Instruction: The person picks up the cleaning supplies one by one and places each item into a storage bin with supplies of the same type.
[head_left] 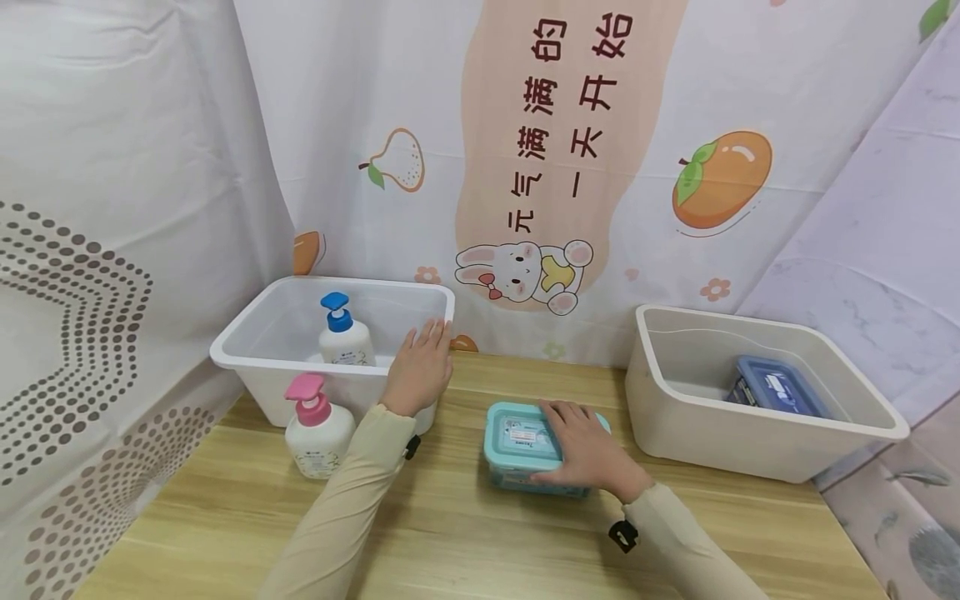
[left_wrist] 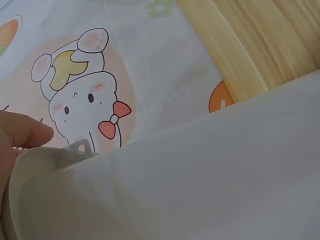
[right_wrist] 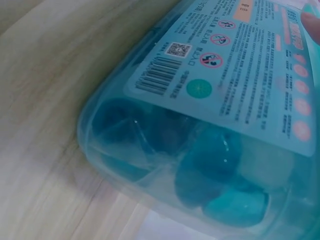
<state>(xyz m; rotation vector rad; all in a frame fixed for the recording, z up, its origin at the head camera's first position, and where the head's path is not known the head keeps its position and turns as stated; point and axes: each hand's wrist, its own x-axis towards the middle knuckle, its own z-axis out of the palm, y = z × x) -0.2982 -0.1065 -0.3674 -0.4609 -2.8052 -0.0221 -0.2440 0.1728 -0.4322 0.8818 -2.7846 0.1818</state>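
My left hand [head_left: 420, 372] rests on the right end of a white bin [head_left: 281, 364], its fingers stretched along the rim. In the left wrist view a fingertip [left_wrist: 37, 131] lies over the bin's corner. Inside that bin stands a white pump bottle with a blue pump [head_left: 347, 337]. A similar bottle with a pink pump [head_left: 321, 437] stands in front. With thumb at the front and fingers across the lid, my right hand [head_left: 588, 447] grips a teal lidded box [head_left: 517, 433] on the table. Rounded blue and teal pods [right_wrist: 207, 165] show through its clear side, below a printed label.
To the right, a second off-white bin [head_left: 735, 433] holds a blue-lidded box [head_left: 780, 387]. A printed cloth [head_left: 360, 100] hangs behind the wooden table [head_left: 465, 542], and more cloth [head_left: 112, 167] hangs along the left side.
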